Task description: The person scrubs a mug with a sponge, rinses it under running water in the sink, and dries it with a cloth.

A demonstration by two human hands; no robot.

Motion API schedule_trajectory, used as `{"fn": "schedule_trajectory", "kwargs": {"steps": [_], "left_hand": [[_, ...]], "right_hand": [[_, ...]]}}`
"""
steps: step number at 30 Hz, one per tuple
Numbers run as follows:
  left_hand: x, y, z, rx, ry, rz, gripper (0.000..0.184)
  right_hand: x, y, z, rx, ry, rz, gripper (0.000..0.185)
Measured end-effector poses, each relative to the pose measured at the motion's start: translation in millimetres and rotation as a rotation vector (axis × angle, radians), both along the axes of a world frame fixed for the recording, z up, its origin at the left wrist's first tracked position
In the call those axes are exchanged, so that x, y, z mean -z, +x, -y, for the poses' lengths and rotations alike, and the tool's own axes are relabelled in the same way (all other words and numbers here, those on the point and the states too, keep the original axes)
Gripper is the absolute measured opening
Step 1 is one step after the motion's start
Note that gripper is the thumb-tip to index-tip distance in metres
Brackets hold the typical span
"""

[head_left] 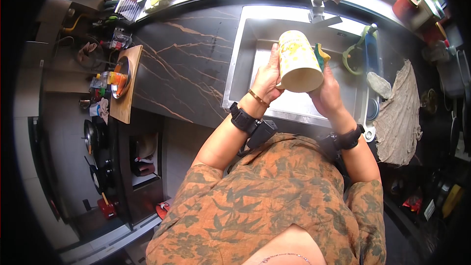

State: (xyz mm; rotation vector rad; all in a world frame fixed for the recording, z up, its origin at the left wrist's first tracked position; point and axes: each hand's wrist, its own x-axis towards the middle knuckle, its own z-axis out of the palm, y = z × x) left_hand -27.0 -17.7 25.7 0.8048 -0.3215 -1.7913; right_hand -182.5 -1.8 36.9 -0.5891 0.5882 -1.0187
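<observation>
Over the sink I hold a white and yellow patterned mug, tilted so that its rim points toward me. My left hand grips the mug's left side, thumb up along the wall, by what looks like the handle. On the other side, my right hand is closed on a green and yellow sponge, which lies against the mug's right side. The right fingers are partly hidden behind the mug.
A faucet stands behind the sink. A green strainer-like item sits at its right side. Right of it lies a grey cloth on the dark counter. A wooden board with a pan is at the left.
</observation>
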Motion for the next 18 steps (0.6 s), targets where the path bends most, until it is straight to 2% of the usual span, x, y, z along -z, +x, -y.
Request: {"fn": "schedule_trajectory", "kwargs": {"steps": [5, 7, 11, 14, 17, 18], "left_hand": [[-5, 9, -2, 0.195, -0.112, -0.355, 0.047], [-6, 8, -6, 0.094, -0.141, -0.309, 0.043], [-12, 1, -8, -0.138, -0.138, -0.094, 0.032], [-23, -15, -11, -0.26, -0.081, -0.15, 0.027], [-23, -20, -12, -0.203, -0.264, -0.013, 0.034], [-24, -21, -13, -0.203, -0.252, -0.002, 0.034]], "right_hand": [[-2, -3, -6, 0.059, -0.063, 0.168, 0.048], [-2, -11, -7, 0.045, -0.042, 0.215, 0.047], [-8, -19, -7, 0.04, -0.057, 0.08, 0.041], [-9, -12, -8, 0.041, 0.026, -0.08, 0.033], [4, -17, -1, -0.136, 0.137, -0.063, 0.032], [4, -15, -2, -0.099, 0.179, -0.051, 0.03]]}}
